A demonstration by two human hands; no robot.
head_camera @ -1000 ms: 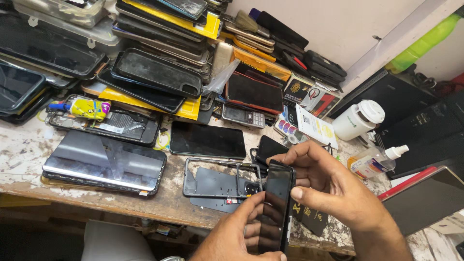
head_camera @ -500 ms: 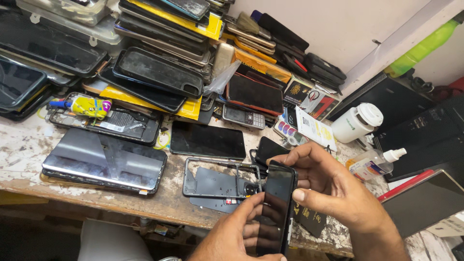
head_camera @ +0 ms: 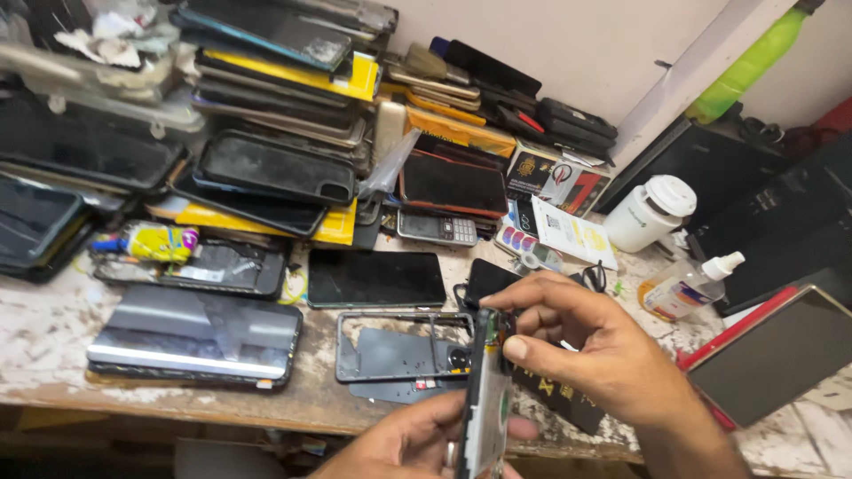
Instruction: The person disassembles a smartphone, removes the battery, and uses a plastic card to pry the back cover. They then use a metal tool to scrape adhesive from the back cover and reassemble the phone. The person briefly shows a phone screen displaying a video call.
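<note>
Packaging is crowding the back of the worn, paint-flecked wooden workbench [head_camera: 53, 355]: a small dark printed box [head_camera: 555, 177] is leaning by the wall, a white leaflet with yellow patches [head_camera: 572, 235] is lying before it, and a squat white screw-top jar [head_camera: 652, 213] is standing beside a clear spray bottle of orange liquid [head_camera: 683, 286]. The right hand [head_camera: 590, 350] is pinching the top edge of a thin black phone held edge-on [head_camera: 486, 399], while the left hand [head_camera: 413, 443], partly cut off by the frame, is cupping it from below. Its face is hard to make out. An empty grey phone frame [head_camera: 399, 348] is lying just behind it, with stacked dark phones [head_camera: 275, 168] further behind.
</note>
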